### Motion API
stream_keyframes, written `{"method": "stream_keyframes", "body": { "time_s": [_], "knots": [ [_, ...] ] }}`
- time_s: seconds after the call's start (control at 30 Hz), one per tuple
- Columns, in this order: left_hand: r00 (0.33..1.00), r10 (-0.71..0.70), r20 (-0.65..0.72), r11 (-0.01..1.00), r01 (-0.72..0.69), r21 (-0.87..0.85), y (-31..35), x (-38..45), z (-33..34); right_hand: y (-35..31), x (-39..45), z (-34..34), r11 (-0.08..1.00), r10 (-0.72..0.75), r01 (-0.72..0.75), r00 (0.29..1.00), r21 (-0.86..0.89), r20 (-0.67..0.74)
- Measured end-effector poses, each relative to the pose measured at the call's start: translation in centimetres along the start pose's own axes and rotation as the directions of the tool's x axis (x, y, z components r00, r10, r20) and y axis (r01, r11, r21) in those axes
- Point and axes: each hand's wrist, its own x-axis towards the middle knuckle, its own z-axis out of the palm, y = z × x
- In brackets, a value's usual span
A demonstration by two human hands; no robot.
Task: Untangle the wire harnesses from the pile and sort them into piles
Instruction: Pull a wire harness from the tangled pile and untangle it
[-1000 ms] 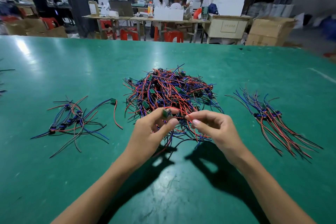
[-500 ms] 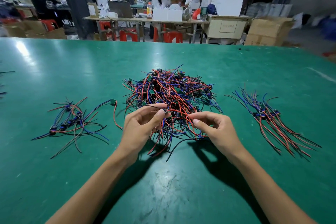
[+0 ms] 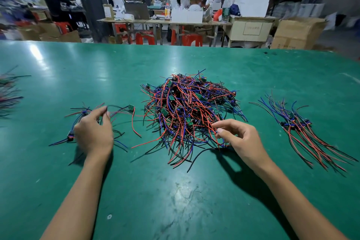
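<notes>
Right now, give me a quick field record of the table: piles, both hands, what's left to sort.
surface: green table
central pile: large tangle of red, blue and black wire harnesses, unsorted
left pile: small sorted group, loosely spread
right pile: sorted group, wires fanned toward the near right
left hand: over the left pile, fingers curled; whether it holds a wire cannot be told
right hand: at the near right edge of the central pile, pinching wires
remaining: most harnesses are in the central pile
</notes>
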Motion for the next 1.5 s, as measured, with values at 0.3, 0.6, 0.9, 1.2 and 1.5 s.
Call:
{"method": "stream_keyframes", "body": {
  "time_s": [0.3, 0.6, 0.9, 1.2, 1.5],
  "knots": [
    [0.925, 0.351, 0.143, 0.930, -0.363, 0.062, 1.7, -0.4, -0.4, 0.7, -0.1, -0.6, 0.856, -0.001, -0.117, 0.974, -0.503, -0.227],
    [0.806, 0.261, 0.531, 0.804, -0.486, 0.343, 0.5, -1.4, 1.4, 1.5, 0.2, -1.7, 0.807, 0.160, -0.265, 0.958, -0.528, -0.236],
    [0.869, 0.238, 0.433, 0.840, -0.409, 0.357, 0.8, -1.3, 1.5, 1.9, 0.3, -2.4, 0.716, 0.199, -0.304, 0.952, -0.628, -0.234],
    [0.866, 0.406, 0.290, 0.891, -0.446, 0.084, 3.1, -1.9, 0.9, 1.6, 1.0, -2.8, 0.935, 0.020, -0.188, 0.875, -0.302, -0.483],
    [0.622, 0.542, 0.566, 0.786, -0.136, -0.603, 9.8, -9.8, -0.4, -1.1, -0.9, 0.6, 0.937, -0.338, 0.280, 0.876, -0.208, -0.344]
  ]
}}
